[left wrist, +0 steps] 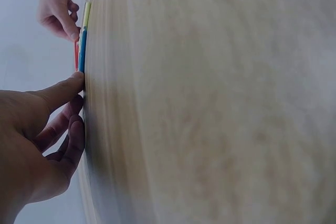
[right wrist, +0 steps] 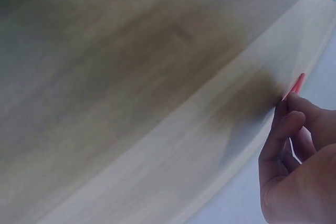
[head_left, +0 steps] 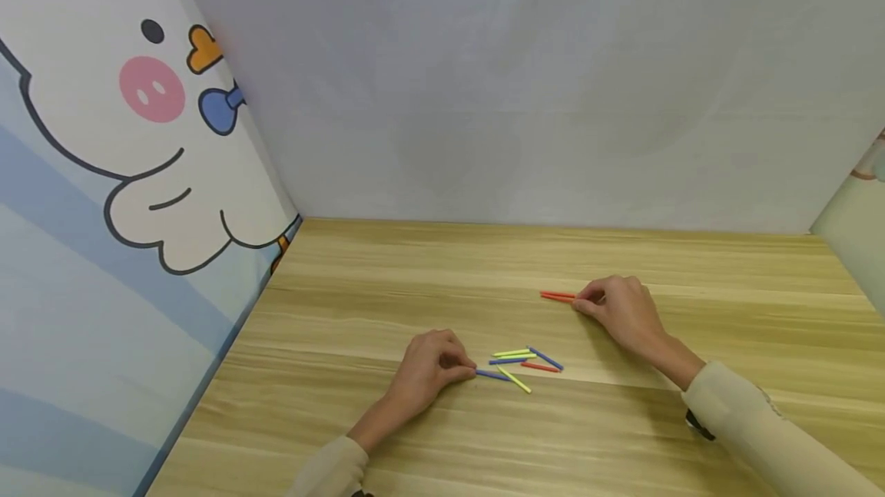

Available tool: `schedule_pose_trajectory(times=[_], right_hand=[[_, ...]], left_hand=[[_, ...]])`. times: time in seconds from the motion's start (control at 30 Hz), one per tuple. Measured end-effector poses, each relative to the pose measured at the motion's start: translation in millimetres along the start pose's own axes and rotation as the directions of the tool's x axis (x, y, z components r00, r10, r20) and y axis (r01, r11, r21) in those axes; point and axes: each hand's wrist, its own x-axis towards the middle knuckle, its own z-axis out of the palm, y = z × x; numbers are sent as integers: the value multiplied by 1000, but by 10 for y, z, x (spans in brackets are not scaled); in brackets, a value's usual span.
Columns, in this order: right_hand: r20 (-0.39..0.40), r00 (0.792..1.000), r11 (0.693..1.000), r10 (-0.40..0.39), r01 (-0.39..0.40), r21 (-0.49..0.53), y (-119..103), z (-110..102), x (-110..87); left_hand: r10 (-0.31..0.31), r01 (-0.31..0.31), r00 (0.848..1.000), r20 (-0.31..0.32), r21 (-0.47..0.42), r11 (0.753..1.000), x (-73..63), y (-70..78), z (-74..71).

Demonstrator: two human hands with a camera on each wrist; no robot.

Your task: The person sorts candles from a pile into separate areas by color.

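Near edge: pale sleeves, left (head_left: pixel 332 470) and right (head_left: pixel 767 424); dark band (head_left: pixel 700 425) at right wrist. Left hand (head_left: pixel 430 370): thumb and fingertip pinch the left end of a blue stick (head_left: pixel 489 374), lying low over the wood-grain table (head_left: pixel 415 266). Its right end meets a slanting yellow stick (head_left: pixel 520 384); which is on top, cannot tell.

Just beyond, a loose cluster: short red stick (head_left: pixel 542 367) at right, second blue stick (head_left: pixel 508 361) at left, third blue stick (head_left: pixel 546 359) slanting along the right side, two yellow sticks (head_left: pixel 512 353) nearly parallel at the far side.

Farther and to the right, right hand (head_left: pixel 622 316): thumb and finger closed at the right end of a red pair (head_left: pixel 556 296), sticks side by side, pointing left. Whether both are gripped, cannot tell. Well apart from the cluster.

Far: plain grey backdrop (head_left: pixel 512 97). Left: panel with a cartoon bird (head_left: pixel 187 174).
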Motion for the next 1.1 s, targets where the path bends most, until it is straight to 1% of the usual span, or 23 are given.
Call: schedule_pose_trajectory(times=[0.33,0.53,0.8,0.97,1.1], right_hand=[[-21,1000,1000,0,0,-11,80,10,53],[-33,999,1000,6,-6,-6,83,10,64],[-48,999,1000,-11,11,2,80,19,66],[-46,999,1000,-8,8,6,80,22,50],[-33,999,1000,1,-1,25,41,23,-3]], left_hand=[[-5,5,1000,-1,0,1000,32,-8,30],[1,-1,1000,-7,4,1000,30,-5,29],[11,-11,1000,-20,16,1000,33,6,26],[7,-7,1000,-15,13,1000,37,0,29],[6,-6,1000,-13,15,1000,40,-5,31]])
